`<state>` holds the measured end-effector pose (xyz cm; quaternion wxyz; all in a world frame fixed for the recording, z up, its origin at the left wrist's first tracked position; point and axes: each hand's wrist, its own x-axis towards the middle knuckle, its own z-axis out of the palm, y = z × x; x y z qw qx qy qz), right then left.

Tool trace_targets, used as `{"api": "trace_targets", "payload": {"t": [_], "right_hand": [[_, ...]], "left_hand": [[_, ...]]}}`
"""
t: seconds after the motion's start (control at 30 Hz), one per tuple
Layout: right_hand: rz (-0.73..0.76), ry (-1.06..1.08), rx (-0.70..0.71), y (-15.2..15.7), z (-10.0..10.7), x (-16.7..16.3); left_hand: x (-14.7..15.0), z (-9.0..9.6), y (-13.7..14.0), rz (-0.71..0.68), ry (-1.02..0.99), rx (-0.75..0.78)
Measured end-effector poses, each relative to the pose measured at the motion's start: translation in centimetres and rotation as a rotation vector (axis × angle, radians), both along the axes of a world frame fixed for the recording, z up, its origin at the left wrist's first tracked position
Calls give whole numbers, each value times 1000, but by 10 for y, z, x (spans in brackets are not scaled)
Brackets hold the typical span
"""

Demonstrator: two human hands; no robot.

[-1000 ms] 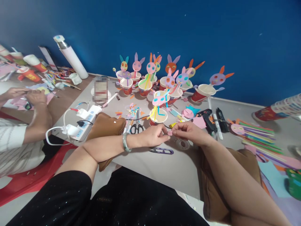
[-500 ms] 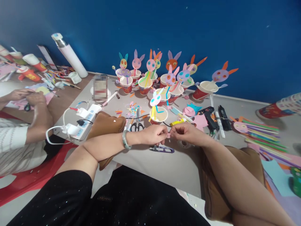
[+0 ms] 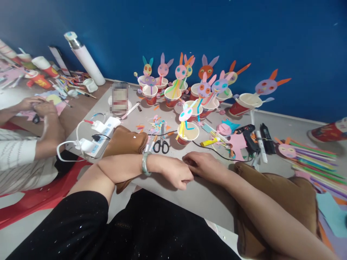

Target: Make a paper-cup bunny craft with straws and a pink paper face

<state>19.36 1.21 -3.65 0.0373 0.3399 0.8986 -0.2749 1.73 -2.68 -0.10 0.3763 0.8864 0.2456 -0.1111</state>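
My left hand (image 3: 175, 172), with a bangle (image 3: 145, 164) on the wrist, is closed with its fingers curled over the table. Against it lies my right hand (image 3: 207, 166), palm down with curled fingers. Whatever either hand holds is hidden, and the pink scrap and thread snips seen earlier do not show. Just beyond them stands a paper cup (image 3: 189, 133) with a white paper rabbit figure (image 3: 185, 114) in it. Black-handled scissors (image 3: 161, 144) lie to the left of that cup.
Several paper cups with rabbit figures (image 3: 172, 97) stand along the blue wall. A power strip (image 3: 105, 135) and brown cushion (image 3: 126, 139) are left. A glue gun (image 3: 249, 139), markers (image 3: 267, 139) and coloured strips (image 3: 314, 155) lie right. A co-worker's hands (image 3: 43, 104) are far left.
My hands have come down and closer together, over where the thread snips lay. The pink scrap between my fingertips has gone out of sight. The view has shifted slightly.
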Motion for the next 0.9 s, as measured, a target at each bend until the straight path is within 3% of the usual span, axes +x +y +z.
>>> {"api": "trace_targets", "payload": {"t": [0.27,0.43,0.63,0.9], "right_hand": [[18,-86,-7,-5,0,-4],[46,2,-7,0,-4,2],[-60,145,21,8,-6,10],[-192,82,-71,16,-1,11]], "left_hand": [[9,2,-15,-114,77,21],[7,-2,-13,-74,82,51],[-2,-1,0,-14,149,137],[-11,6,11,111,210,223]]}}
